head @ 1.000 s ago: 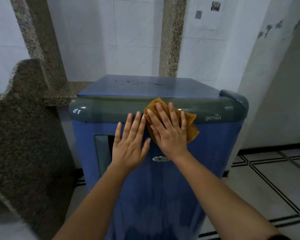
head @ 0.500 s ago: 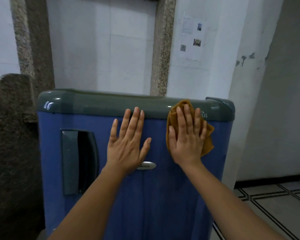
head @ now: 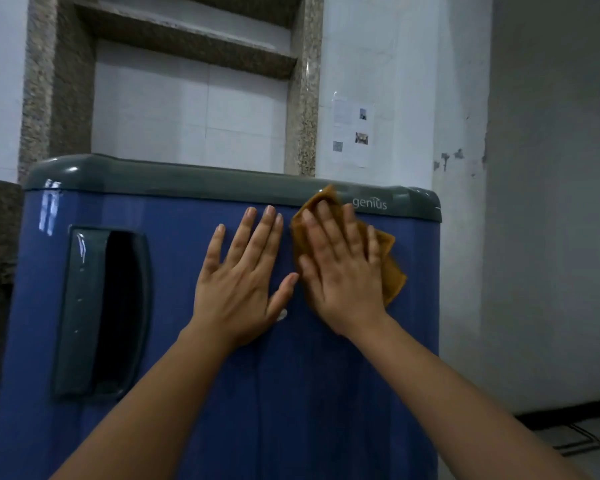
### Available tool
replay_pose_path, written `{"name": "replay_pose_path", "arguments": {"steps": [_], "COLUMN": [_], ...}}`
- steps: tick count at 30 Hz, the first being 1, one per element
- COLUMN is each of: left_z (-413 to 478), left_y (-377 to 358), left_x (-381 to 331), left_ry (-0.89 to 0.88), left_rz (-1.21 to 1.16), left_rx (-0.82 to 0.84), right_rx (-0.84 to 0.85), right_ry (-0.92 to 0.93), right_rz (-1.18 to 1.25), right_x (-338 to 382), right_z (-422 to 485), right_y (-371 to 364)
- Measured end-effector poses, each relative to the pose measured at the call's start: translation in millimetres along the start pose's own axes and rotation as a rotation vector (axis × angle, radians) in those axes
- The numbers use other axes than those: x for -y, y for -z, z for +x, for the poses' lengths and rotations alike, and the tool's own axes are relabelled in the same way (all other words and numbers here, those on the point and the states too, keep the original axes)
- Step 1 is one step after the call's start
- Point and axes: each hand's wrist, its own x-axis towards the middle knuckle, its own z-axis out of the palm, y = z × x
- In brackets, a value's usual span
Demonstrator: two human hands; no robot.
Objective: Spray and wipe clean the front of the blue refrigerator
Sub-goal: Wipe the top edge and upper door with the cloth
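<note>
blue refrigerator (head: 174, 216) fills the lower left and middle of the head view, its front door facing the camera and standing in front of a white tiled wall (head: 187, 112) framed by speckled granite shelves (head: 187, 36) and granite uprights. a grey-green plastic cap (head: 187, 181) runs along the top edge of the door, with the word "genius" (head: 369, 204) printed near its right end. a recessed grey-green door handle (head: 87, 306) sits upright on the left part of the door. the left hand (head: 238, 285) lies flat against the blue door near its middle, fingers (head: 264, 233) spread and straight, gripping nothing; its thumb points toward the other hand and comes just beside it. the right hand (head: 343, 268) presses an orange-brown cleaning cloth (head: 390, 268) flat to the door just under the cap, palm down with the fingers stretched out over the cloth rather than curled round it. the cloth's upper corner overlaps the lower edge of the cap, and its right side pokes out past the little finger. a small oval badge (head: 282, 315) shows partly between the two wrists, mostly covered by the left hand. both forearms are bare and reach in from the bottom of the frame. to the right of the refrigerator stands a white wall with a paper notice (head: 352, 131) stuck on it, and a strip of tiled floor (head: 582, 441) with dark lines shows at the lower right.
</note>
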Motion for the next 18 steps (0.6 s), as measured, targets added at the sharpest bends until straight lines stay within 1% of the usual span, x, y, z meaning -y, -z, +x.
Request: {"name": "replay_pose_path", "arguments": {"steps": [1,2,3,5,6,7,8,11,12,13,15,16,17,18], "left_z": [-2,-3,-5,-7,-7,-7,-7,-12,-12,-12,-10,-9,-8,-7], "left_y": [-1,-2,-3,-6,-7,-9,-10,-11,-11,-12,-12,-12,-13,-12], "left_x": [-3,-4,-6,-10,-14,-17,-21,-34,-36,-38,-41,-41,-41,-41], "left_ry": [0.002,0.001,0.007,0.024,0.036,0.043,0.046,0.047,0.065,0.084,0.093,0.096,0.104,0.11], "left_rz": [-0.004,-0.005,-0.008,-0.001,-0.002,-0.003,-0.006,-0.01,-0.015,-0.015,-0.016,-0.013,-0.008,-0.002], "left_rx": [-0.011,-0.018,-0.03,-0.066,-0.086,-0.097,-0.105,-0.088,-0.08,-0.075,-0.079,-0.078,-0.08,-0.083], "right_rx": [0.011,0.011,0.001,-0.053,-0.071,-0.066,-0.05,-0.046,-0.043,-0.037,-0.018,-0.009,-0.005,0.001], "right_ry": [0.094,0.136,0.1,-0.091,-0.159,-0.173,-0.141,0.057,0.062,0.012,-0.161,-0.196,-0.166,-0.074], "right_rz": [-0.011,-0.022,-0.018,0.024,0.041,0.05,0.051,0.028,0.019,0.022,0.052,0.053,0.059,0.065], "right_x": [-2,-8,-13,-18,-15,-10,-4,-9,-16,-23,-27,-24,-21,-21], "right_z": [-10,-18,-24,-23,-19,-16,-14,-26,-27,-24,-14,-10,-11,-16], "right_y": [0,-1,-1,-2,-2,-3,-4,-8,-7,-6,-3,-2,0,0]}}
